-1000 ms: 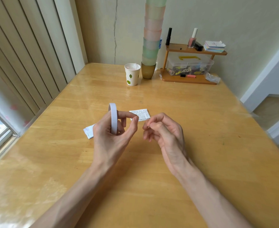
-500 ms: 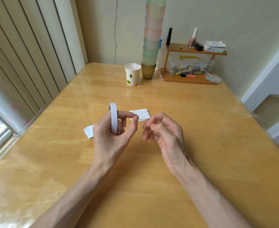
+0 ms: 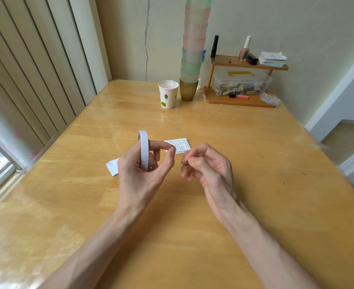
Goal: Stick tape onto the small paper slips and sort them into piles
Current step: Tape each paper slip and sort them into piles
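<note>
Left hand (image 3: 138, 174) grips tape roll (image 3: 144, 151); right hand (image 3: 209, 170) curled, contents indiscernible. Risk: tape sticks to fingers, missing printed slip (image 3: 179, 145).

slip pile (image 3: 112, 166) half hidden, cup stack (image 3: 194, 38) cropped

Left hand (image 3: 138, 178) grips the tape roll (image 3: 144, 148) upright; right hand (image 3: 211, 170) curls beside it (fingertips together), paper slip (image 3: 180, 144) just behind.

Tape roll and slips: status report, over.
Left hand grips tape roll, upright. Right hand curled beside it, contents unclear. One slip beyond hands, pile partly behind left hand. Nothing blocking.
</note>
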Action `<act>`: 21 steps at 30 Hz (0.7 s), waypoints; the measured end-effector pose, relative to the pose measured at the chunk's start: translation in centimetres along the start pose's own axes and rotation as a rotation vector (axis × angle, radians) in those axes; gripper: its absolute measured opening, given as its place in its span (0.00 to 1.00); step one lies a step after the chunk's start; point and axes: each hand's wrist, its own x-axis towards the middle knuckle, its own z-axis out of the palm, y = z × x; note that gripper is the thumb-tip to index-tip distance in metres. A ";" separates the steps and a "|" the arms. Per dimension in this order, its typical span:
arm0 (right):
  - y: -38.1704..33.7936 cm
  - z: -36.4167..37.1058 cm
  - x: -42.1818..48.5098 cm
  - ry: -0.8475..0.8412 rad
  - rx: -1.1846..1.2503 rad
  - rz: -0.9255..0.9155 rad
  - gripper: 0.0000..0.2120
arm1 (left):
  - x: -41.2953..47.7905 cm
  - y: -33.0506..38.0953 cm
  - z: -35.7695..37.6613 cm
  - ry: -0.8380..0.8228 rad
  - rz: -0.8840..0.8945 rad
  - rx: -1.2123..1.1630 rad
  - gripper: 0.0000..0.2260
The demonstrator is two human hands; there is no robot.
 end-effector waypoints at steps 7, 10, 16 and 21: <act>0.0 0.0 0.0 0.013 -0.019 -0.006 0.05 | 0.0 0.0 0.0 0.001 0.000 -0.005 0.03; -0.1 0.0 -0.1 0.019 -0.020 0.005 0.04 | 0.0 -0.1 0.0 0.001 -0.003 -0.010 0.03; 0.0 0.1 -0.1 0.042 -0.023 0.004 0.03 | 0.0 0.0 0.1 0.008 -0.013 -0.012 0.04; 0.1 0.0 0.0 0.046 -0.019 -0.002 0.03 | 0.0 0.1 0.1 0.012 -0.016 -0.020 0.04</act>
